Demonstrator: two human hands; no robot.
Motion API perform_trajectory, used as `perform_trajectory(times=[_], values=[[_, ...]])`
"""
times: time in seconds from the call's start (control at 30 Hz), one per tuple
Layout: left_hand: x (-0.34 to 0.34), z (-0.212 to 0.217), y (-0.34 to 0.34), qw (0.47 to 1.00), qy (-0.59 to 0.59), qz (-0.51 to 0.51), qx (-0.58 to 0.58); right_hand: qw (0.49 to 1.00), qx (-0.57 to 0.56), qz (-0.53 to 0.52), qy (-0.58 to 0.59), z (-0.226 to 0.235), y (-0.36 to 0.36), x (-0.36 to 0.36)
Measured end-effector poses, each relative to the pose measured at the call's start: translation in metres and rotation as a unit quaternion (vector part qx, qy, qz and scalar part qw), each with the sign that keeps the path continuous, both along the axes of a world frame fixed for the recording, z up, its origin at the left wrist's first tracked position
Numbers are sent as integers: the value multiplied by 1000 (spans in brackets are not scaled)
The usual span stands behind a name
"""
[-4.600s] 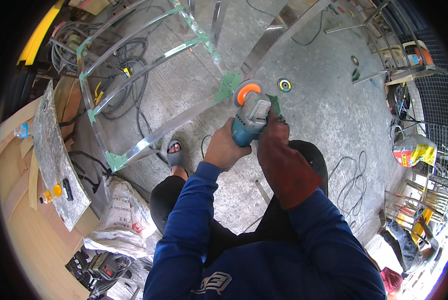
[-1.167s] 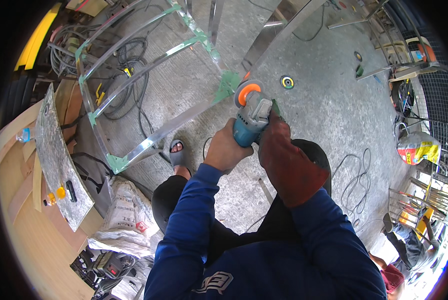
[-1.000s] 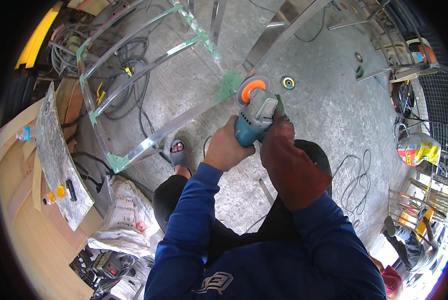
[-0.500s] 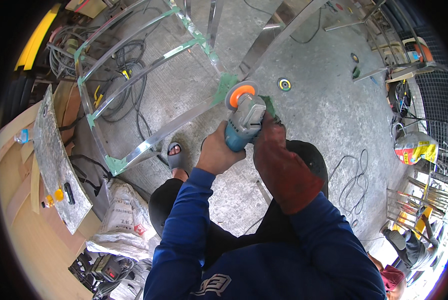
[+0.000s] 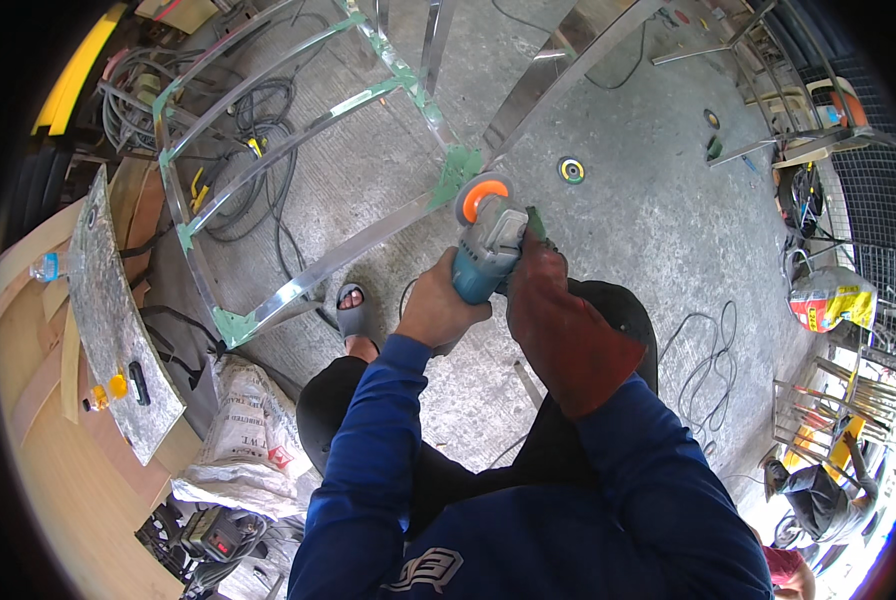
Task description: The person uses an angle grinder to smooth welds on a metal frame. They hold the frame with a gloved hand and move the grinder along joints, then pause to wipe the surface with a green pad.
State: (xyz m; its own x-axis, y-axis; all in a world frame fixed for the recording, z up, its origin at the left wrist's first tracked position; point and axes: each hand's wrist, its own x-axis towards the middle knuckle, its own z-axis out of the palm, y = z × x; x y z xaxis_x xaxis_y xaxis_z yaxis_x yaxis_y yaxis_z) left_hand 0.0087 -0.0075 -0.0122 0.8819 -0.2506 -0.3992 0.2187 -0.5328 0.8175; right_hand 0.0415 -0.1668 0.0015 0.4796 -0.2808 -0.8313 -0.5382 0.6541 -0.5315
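My bare left hand (image 5: pixel 440 308) is closed around the teal and grey body of an angle grinder (image 5: pixel 492 250). At the grinder's right side is my right hand (image 5: pixel 558 315), in a long red glove; its fingers are mostly hidden, and the glove tip is green. An orange-centred grey disc (image 5: pixel 485 190) sits on the grinder head. Close beside the disc, a patch of green tape (image 5: pixel 456 176) covers a corner of the shiny metal frame (image 5: pixel 363 240). From this view I cannot tell whether disc and metal touch.
A loose round disc (image 5: pixel 571 170) lies on the concrete floor. Cables (image 5: pixel 258 165) coil at the left, near a worn board (image 5: pixel 118 320) and a white sack (image 5: pixel 243 430). A thin cord (image 5: pixel 713 370) loops at the right. Another person (image 5: pixel 818 500) is at lower right.
The grinder and its disc have shifted slightly down, away from the taped corner. Both hands keep their hold. At lower right, the people have moved a little.
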Motion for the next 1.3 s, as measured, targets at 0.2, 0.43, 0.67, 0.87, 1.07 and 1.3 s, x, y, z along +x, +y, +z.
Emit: perform_trajectory(times=[0.2,0.43,0.67,0.87,1.07,1.3], values=[[2,2,-2,996,-91,4,-3,986,-169,6,-1,-23,6,-7],[3,-6,-4,1000,2,-3,1,992,-120,43,19,-57,-6,-9],[4,-10,-10,1000,-22,10,-18,993,-112,20,29,-42,-7,-5],[3,-18,-8,1000,12,8,-17,998,-63,29,-14,-43,-6,-7],[4,-39,-11,995,63,20,-71,994,-86,63,10,-62,-9,-5],[7,-47,-10,989,110,22,-97,989,-119,78,28,-62,-11,-6]])
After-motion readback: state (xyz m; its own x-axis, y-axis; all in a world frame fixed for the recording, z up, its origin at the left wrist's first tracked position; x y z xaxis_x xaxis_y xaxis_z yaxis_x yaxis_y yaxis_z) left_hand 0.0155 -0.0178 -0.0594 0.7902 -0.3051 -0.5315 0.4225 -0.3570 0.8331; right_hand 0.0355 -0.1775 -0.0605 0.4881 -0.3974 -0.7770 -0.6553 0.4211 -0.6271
